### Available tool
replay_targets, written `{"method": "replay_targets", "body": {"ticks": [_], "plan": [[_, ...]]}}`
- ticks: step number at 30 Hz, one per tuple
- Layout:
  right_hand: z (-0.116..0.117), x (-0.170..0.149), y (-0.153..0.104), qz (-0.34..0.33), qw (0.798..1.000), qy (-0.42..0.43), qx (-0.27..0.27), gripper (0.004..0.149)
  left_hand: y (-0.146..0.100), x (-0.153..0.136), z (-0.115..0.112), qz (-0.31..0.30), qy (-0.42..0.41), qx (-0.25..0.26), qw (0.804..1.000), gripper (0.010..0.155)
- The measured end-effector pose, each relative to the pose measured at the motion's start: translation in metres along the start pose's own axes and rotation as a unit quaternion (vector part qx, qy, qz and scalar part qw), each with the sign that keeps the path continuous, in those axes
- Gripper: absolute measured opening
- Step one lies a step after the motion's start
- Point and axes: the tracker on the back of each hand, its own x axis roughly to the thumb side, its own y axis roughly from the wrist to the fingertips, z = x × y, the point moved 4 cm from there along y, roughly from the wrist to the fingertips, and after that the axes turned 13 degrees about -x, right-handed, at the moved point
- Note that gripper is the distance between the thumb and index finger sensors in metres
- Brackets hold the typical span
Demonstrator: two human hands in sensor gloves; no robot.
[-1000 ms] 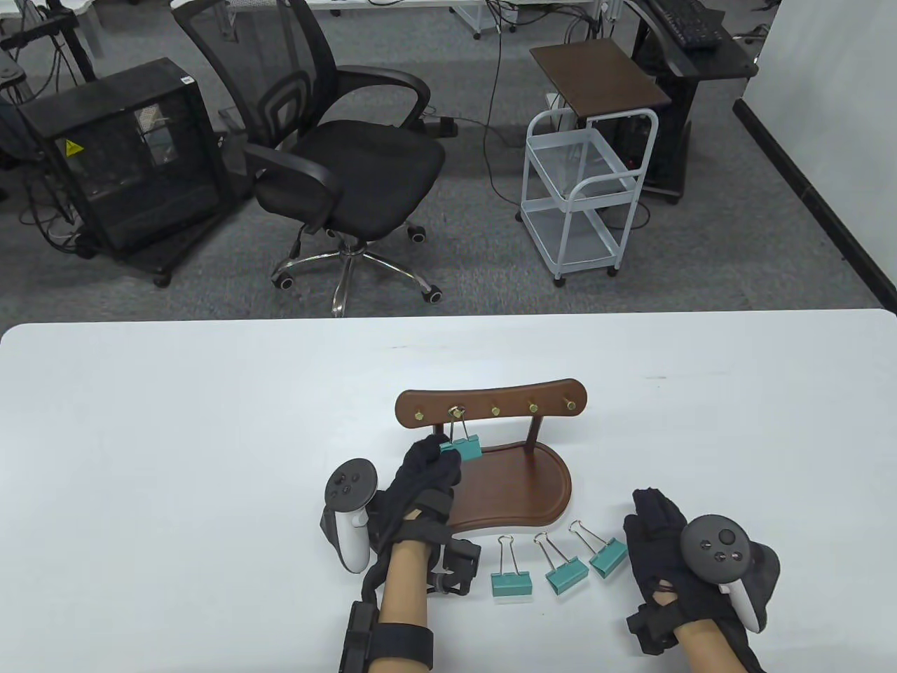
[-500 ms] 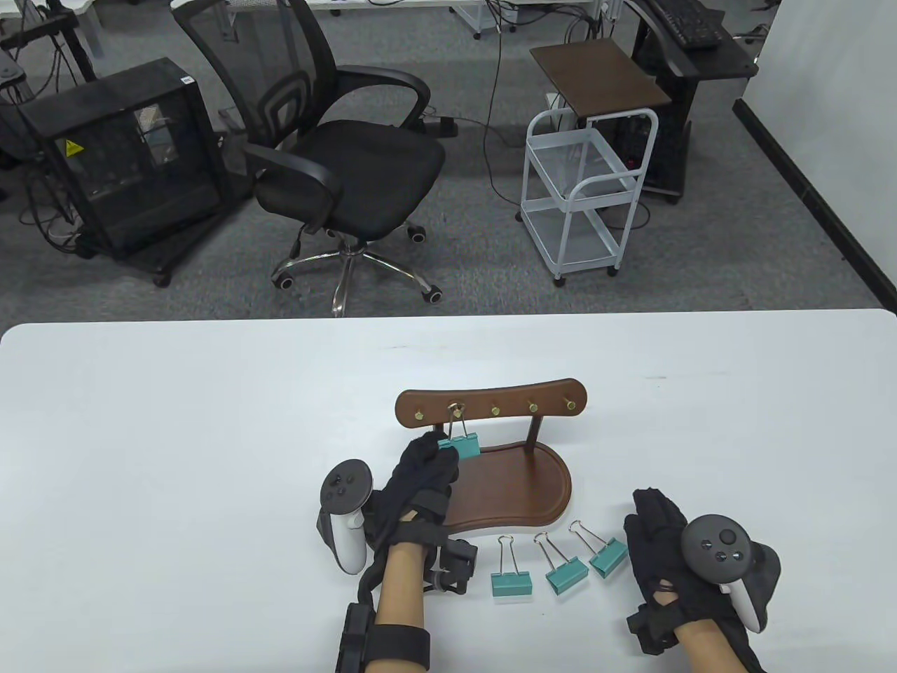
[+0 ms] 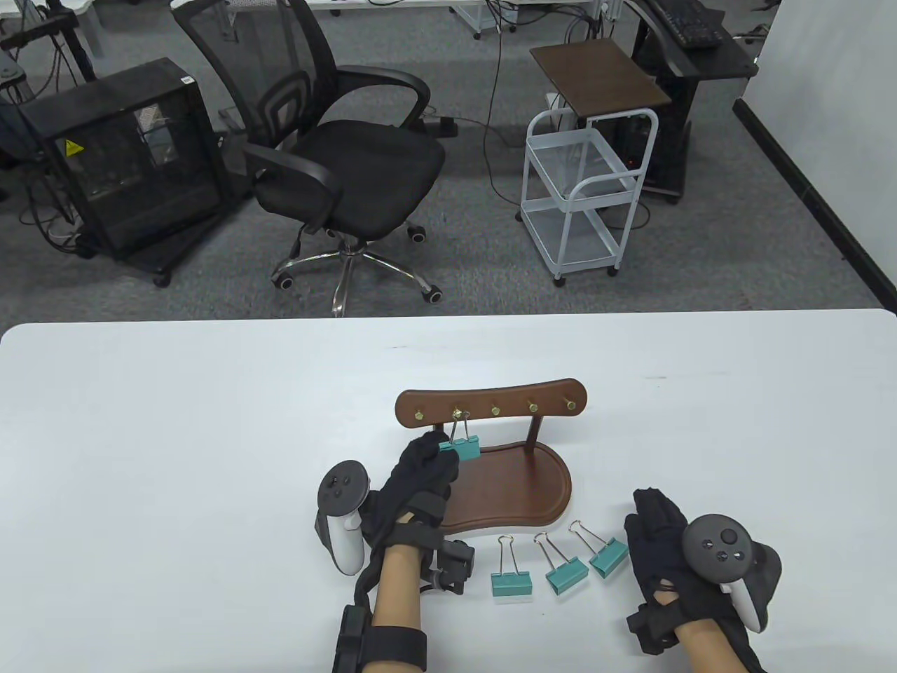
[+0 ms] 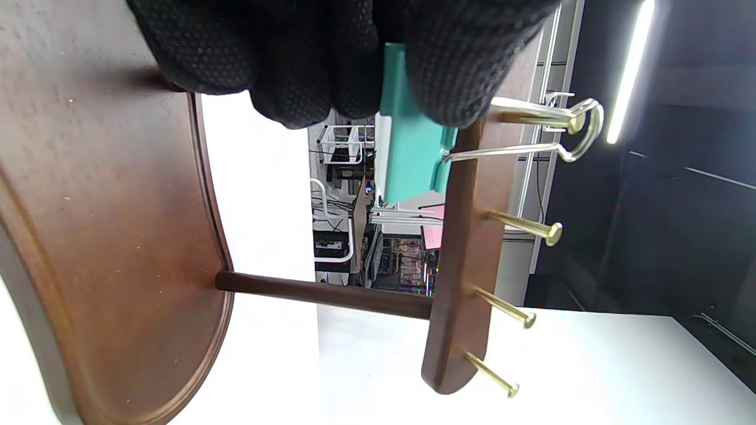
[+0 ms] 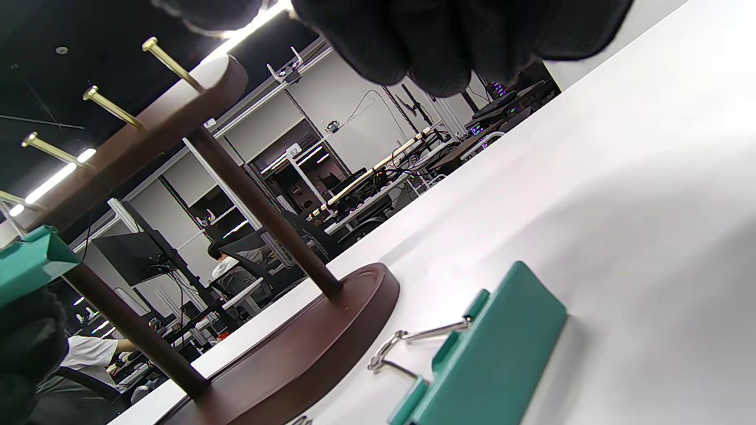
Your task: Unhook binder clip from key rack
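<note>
One teal binder clip [image 3: 462, 447], half hidden under your left hand [image 3: 420, 477], hangs by wire loops on the key rack [image 3: 490, 406]; that grip pinches it. Your right hand [image 3: 659, 540] rests beside the rack, its grip's state unclear.

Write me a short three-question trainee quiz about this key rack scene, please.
1. True or false: the left hand grips the green body of the hanging clip.
2. How many loose clips lie on the table in front of the key rack? A) two B) three C) four
3. Fill in: counting from the table view's left, the hanging clip's wire loop sits on the ____ peg.

Key
1. True; the left wrist view shows fingers on both sides of its body.
2. B; one example is the nearest clip.
3. Second.
</note>
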Motion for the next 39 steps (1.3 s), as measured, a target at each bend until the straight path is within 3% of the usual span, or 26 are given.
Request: {"method": "replay_targets", "body": {"ticks": [19, 34, 39], "plan": [[0.0, 0.002, 0.001, -0.009, 1.0, 0.007, -0.007, 0.061, -0.045, 0.01, 0.0, -0.015, 0.029, -0.013, 0.999, 0.056], [0.004, 0.002, 0.0, -0.011, 1.0, -0.002, 0.0, 0.061, -0.05, 0.001, -0.012, -0.014, 0.108, -0.044, 0.993, 0.054], [0.004, 0.002, -0.001, -0.011, 1.0, -0.004, 0.0, 0.061, -0.057, 0.006, -0.012, 0.003, 0.17, -0.011, 0.985, 0.053]]}}
